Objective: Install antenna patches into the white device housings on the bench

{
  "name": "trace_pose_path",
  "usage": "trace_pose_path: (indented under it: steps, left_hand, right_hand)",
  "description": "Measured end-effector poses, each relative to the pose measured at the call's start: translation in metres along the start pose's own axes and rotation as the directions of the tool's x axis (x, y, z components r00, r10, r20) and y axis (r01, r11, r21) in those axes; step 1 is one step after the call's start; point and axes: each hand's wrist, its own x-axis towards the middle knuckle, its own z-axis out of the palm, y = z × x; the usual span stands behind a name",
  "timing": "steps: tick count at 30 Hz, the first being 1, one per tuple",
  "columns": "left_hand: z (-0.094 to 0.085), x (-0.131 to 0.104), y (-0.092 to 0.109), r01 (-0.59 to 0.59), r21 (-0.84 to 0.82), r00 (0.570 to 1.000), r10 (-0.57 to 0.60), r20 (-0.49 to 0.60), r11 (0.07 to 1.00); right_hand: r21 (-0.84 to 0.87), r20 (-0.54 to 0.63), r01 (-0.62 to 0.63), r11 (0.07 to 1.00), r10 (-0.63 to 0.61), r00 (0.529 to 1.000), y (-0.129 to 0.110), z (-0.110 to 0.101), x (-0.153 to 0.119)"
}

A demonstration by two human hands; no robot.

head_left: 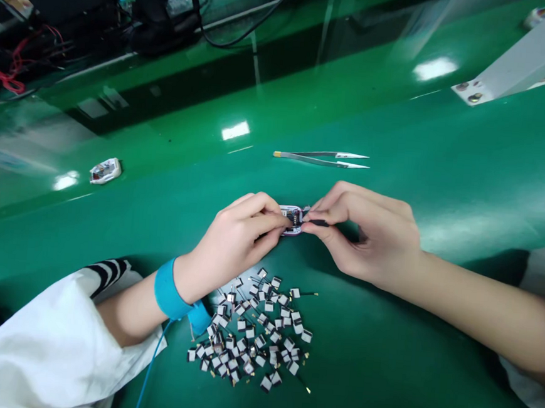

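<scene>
My left hand, with a blue wrist strap on its wrist, grips the left end of a small white electronic device housing. The housing is open at the top, and a circuit board shows inside. At its right end, the thumb and fingers of my right hand are pinched together. A small dark part shows between those fingers; its kind is mostly hidden. Below the hands lies a loose heap of small white-and-black square parts, several with thin leads ending in gold-coloured tips.
Tweezers with white tips lie beyond the hands on the green tabletop. Another open white housing sits at left. A white metal post stands at upper right. Cables and dark equipment line the back. A blue cord runs from the strap.
</scene>
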Motion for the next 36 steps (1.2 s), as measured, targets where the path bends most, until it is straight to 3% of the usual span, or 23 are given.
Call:
trace_pose_path:
  steps: [20, 24, 27, 29, 32, 34, 36]
  left_hand:
    - [0.002, -0.001, -0.002, -0.021, 0.045, 1.0, 0.022, -0.016, 0.999]
    - [0.006, 0.0, -0.003, -0.087, 0.09, 0.995, 0.091, -0.048, 0.992]
    - [0.009, -0.003, 0.001, -0.035, 0.097, 0.999, 0.037, -0.018, 0.995]
    - [0.01, -0.006, 0.007, 0.034, 0.065, 0.999, -0.035, 0.004, 0.997]
    - [0.01, -0.01, 0.011, 0.127, -0.138, 0.992, -0.124, 0.029, 0.982]
    - [0.01, -0.01, 0.008, 0.148, -0.23, 0.988, -0.152, -0.001, 0.962]
    - [0.009, -0.007, 0.002, 0.129, -0.221, 0.989, -0.141, -0.037, 0.967]
  right_hand:
    - [-0.067, 0.101, 0.1, 0.993, -0.093, 0.99, 0.0, 0.005, 0.003]
    - [0.005, 0.065, -0.02, 1.0, 0.02, 0.998, 0.006, 0.001, 0.003]
    - [0.056, 0.034, -0.092, 0.994, 0.091, 0.995, 0.011, -0.01, 0.004]
    - [-0.016, 0.09, -0.113, 0.994, 0.114, 0.989, 0.012, -0.017, 0.005]
    - [-0.161, 0.26, -0.129, 0.978, 0.169, 0.951, 0.011, -0.02, 0.005]
    - [-0.195, 0.352, -0.165, 0.967, 0.226, 0.908, 0.01, -0.018, 0.005]
    - [-0.234, 0.4, -0.18, 0.956, 0.263, 0.878, 0.01, -0.015, 0.003]
